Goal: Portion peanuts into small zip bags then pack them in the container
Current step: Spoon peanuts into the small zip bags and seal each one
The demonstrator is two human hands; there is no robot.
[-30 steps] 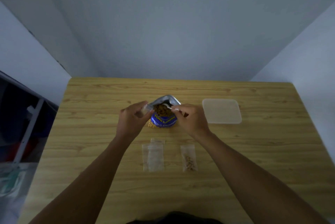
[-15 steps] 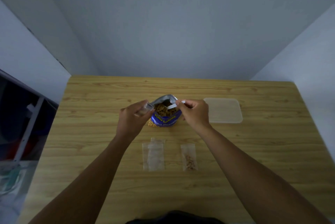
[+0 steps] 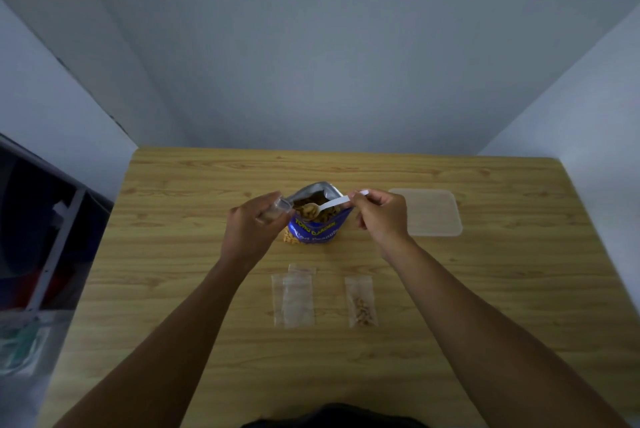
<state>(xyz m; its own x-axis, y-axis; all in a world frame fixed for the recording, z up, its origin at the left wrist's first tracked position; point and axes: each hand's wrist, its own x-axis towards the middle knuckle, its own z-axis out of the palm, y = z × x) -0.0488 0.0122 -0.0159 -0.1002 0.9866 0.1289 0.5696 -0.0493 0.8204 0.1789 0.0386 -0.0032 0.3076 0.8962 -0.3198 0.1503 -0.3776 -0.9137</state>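
Item 1. Bench: pale wood grain, carrying all that follows.

Item 2. Empty zip bags: a few clear bags overlapping flat on the near middle of the bench, long axes running near to far.

Item 3. Filled zip bag: just right of the empties and apart from them, flat, same near-to-far axis, peanuts gathered in its near end.

Item 4. Left hand: fingers curled round a small clear bag, raised beside the pouch's left edge; the bag's open end points right, toward the spoon.

Item 5. Right hand: fingers pinching the handle end of a white spoon. The spoon's long axis runs right to left and slightly downward; its bowl points left, loaded with peanuts, over the pouch mouth and near the held bag, not touching it.

Item 6. Peanut pouch: blue, yellow lettering, silver lining, upright between the two hands, mouth open upward, peanuts visible inside.

Item 7. Container: translucent, rounded rectangle, flat on the bench just right of the right hand, long axis left to right.

Item 8. Wall: plain grey, behind the bench's far edge.
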